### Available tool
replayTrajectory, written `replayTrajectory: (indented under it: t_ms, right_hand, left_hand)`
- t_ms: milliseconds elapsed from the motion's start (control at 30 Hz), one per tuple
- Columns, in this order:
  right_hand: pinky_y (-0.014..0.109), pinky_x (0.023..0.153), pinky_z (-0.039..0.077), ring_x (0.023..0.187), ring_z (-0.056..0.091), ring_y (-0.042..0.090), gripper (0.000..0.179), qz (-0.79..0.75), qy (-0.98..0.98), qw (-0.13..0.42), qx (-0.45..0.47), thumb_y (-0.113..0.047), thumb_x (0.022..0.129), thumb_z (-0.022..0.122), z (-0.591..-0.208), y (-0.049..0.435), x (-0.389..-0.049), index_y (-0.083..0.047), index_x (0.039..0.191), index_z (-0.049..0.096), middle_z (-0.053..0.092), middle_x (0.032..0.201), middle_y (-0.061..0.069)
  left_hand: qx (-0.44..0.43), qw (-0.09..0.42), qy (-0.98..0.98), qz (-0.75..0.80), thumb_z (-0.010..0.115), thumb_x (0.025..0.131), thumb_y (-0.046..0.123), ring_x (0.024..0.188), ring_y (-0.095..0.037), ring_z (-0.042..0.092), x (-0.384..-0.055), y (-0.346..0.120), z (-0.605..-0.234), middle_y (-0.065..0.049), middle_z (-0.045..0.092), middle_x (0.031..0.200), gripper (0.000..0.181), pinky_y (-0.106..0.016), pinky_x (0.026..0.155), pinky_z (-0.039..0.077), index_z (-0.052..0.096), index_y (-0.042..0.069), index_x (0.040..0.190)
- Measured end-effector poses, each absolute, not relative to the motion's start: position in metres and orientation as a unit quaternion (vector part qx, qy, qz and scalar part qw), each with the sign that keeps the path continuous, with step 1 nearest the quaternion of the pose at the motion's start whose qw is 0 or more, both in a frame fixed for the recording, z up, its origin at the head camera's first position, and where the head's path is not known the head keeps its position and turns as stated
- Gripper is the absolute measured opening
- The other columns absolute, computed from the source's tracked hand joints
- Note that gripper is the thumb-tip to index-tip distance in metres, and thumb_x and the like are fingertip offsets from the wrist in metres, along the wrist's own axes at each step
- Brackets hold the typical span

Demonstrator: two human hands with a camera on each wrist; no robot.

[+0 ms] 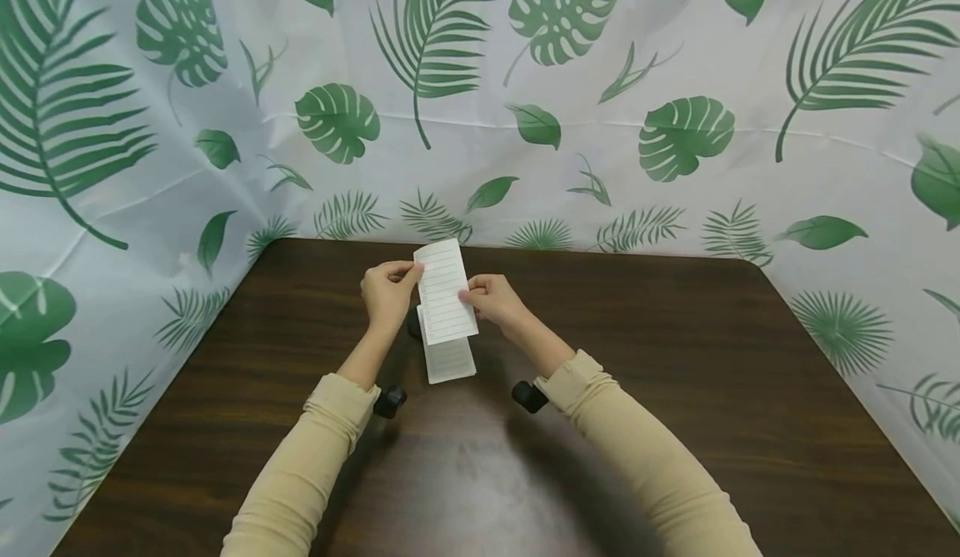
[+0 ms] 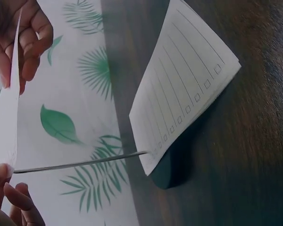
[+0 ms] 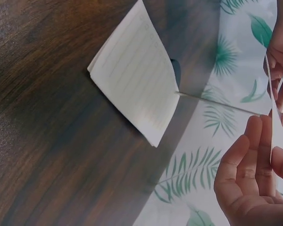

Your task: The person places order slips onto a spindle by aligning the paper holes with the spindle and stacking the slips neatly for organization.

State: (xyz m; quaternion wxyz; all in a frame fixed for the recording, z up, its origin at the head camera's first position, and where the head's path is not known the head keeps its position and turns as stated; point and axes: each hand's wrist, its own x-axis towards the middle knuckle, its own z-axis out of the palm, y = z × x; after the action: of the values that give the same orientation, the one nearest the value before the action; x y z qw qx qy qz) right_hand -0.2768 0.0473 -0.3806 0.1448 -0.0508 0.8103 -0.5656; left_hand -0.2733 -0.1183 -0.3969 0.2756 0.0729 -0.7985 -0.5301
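Observation:
A white lined sheet of paper (image 1: pixel 446 290) is held up above the table between both hands. My left hand (image 1: pixel 387 294) pinches its left edge near the top; my right hand (image 1: pixel 497 298) holds its right edge, thumb in front and fingers behind. Below the sheet is a lined notepad (image 2: pixel 184 80) with small checkboxes, resting tilted against a black base (image 2: pixel 167 174). A thin rod (image 2: pixel 80 164) runs up from the notepad's edge to the left fingertips; its lower end is partly hidden. The notepad (image 3: pixel 137 75) also shows in the right wrist view, apart from the right hand (image 3: pixel 247 188).
The dark wooden table (image 1: pixel 675 373) spreads around the hands. A white curtain with green leaves (image 1: pixel 450 123) hangs behind the table and along its sides. Black wrist devices (image 1: pixel 390 401) sit under both forearms.

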Motion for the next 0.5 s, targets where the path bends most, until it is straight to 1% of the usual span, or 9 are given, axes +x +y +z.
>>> replayTrajectory:
  t_ms: [100,133,300,433,500]
  right_hand:
    - [0.026,0.064,0.051,0.065,0.058,0.008,0.019,-0.567,0.809,0.151,-0.042,-0.01,0.095,0.055,-0.3813,0.0475,-0.2786,0.006,0.103,0.061,0.07,0.091,0.015]
    - [0.026,0.064,0.051,0.066,0.058,0.008,0.019,-0.568,0.807,0.155,-0.04,-0.01,0.095,0.055,-0.3816,0.0474,-0.2788,0.006,0.104,0.061,0.07,0.091,0.014]
    - [0.028,0.067,0.052,0.069,0.059,0.012,0.018,-0.584,0.795,0.161,-0.032,-0.009,0.095,0.055,-0.3836,0.0472,-0.2781,0.006,0.104,0.06,0.069,0.086,0.01]
    - [0.028,0.067,0.053,0.069,0.059,0.013,0.018,-0.591,0.79,0.159,-0.039,-0.008,0.095,0.054,-0.3848,0.0466,-0.279,0.007,0.103,0.06,0.068,0.083,0.009]
    - [0.03,0.07,0.054,0.07,0.058,0.014,0.019,-0.59,0.79,0.162,-0.041,-0.009,0.095,0.054,-0.385,0.0462,-0.2797,0.007,0.103,0.06,0.067,0.082,0.008]
  left_hand:
    - [0.087,0.271,-0.798,-0.531,0.072,0.083,0.019,0.069,-0.024,0.061,-0.2749,-0.118,-0.3962,-0.015,0.073,0.09,0.018,-0.018,0.053,0.042,0.076,0.003,0.09]
    - [0.089,0.272,-0.799,-0.529,0.072,0.083,0.018,0.069,-0.024,0.061,-0.2755,-0.118,-0.3962,-0.015,0.073,0.088,0.018,-0.018,0.054,0.041,0.076,0.002,0.09]
    - [0.085,0.274,-0.802,-0.524,0.07,0.084,0.017,0.07,-0.026,0.061,-0.2773,-0.1178,-0.3972,-0.017,0.072,0.083,0.018,-0.02,0.055,0.041,0.075,0.001,0.09]
    - [0.09,0.272,-0.801,-0.526,0.07,0.084,0.017,0.072,-0.027,0.061,-0.2784,-0.118,-0.3987,-0.018,0.071,0.083,0.018,-0.021,0.056,0.042,0.074,0.0,0.09]
    - [0.097,0.267,-0.8,-0.529,0.07,0.084,0.016,0.072,-0.026,0.061,-0.2786,-0.1182,-0.3991,-0.018,0.071,0.084,0.018,-0.021,0.057,0.042,0.074,0.0,0.089]
